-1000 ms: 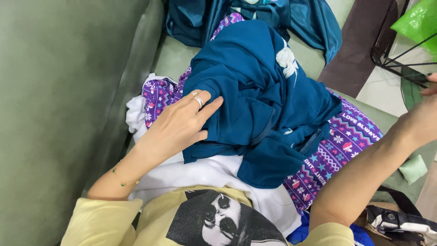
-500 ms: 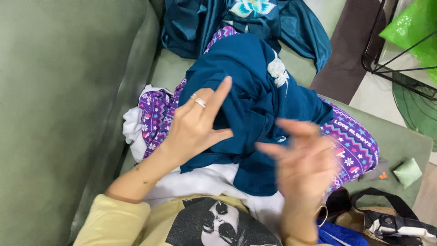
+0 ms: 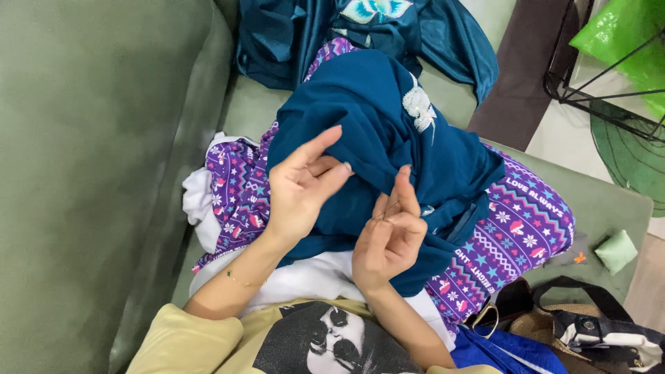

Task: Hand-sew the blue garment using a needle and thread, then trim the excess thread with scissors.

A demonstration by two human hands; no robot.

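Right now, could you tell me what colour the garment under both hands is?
Teal garment, clearest in the head view.

Single head-worn view. Looks steeply down from above the wearer's chest onto the lap, close range. Left hand (image 3: 305,183) and right hand (image 3: 389,232) near frame centre, over crumpled teal cloth garment (image 3: 388,125). Olive-green upholstered sofa (image 3: 90,173) along the left edge; black wire rack (image 3: 596,90) upper right. No second view.

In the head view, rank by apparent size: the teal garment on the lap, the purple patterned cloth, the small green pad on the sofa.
1. Teal garment and purple patterned cloth: unsure, since the cloth is partly covered.
2. Green pad, plainly smallest.
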